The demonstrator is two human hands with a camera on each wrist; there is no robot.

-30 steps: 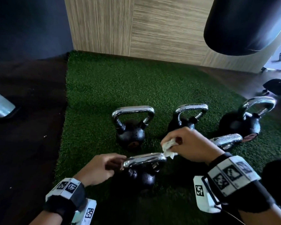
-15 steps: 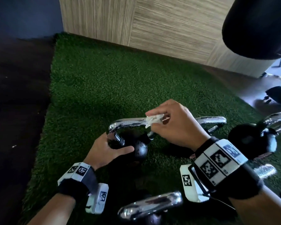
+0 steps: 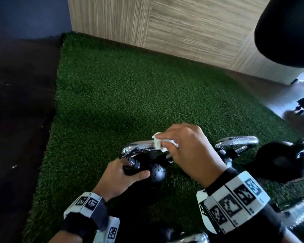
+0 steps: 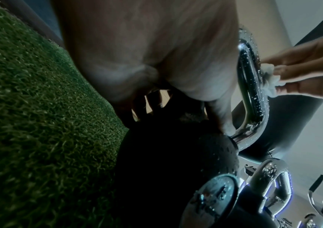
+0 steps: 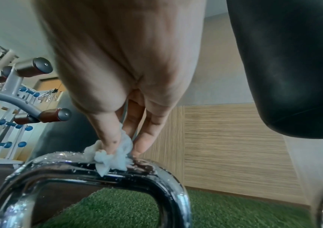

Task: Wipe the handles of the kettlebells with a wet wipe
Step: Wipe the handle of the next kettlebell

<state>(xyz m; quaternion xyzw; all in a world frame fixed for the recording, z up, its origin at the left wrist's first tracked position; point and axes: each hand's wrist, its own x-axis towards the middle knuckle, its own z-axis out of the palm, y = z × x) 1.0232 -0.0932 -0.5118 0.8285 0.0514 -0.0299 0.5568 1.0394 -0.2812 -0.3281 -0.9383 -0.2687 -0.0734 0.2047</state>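
A black kettlebell (image 3: 156,171) with a wet chrome handle (image 3: 139,148) stands on the green turf. My left hand (image 3: 125,174) grips its body near the left base of the handle. My right hand (image 3: 188,151) pinches a crumpled white wet wipe (image 3: 158,142) and presses it onto the top bar of the handle. The right wrist view shows the wipe (image 5: 113,155) under my fingertips (image 5: 108,143) on the droplet-covered handle (image 5: 90,169). In the left wrist view the handle (image 4: 252,86) and the wipe (image 4: 270,78) appear beside my palm.
More kettlebells stand to the right (image 3: 235,144) (image 3: 284,162), and another chrome handle (image 3: 191,238) lies at the bottom edge. A black punching bag (image 3: 288,28) hangs at the upper right. A wood-panelled wall (image 3: 165,23) borders the turf (image 3: 130,93); dark floor (image 3: 16,120) lies left.
My hands left the nearer kettlebell and took up the one behind it. The right hand now holds the wipe on the middle of that handle's top bar, while the left keeps gripping the body.
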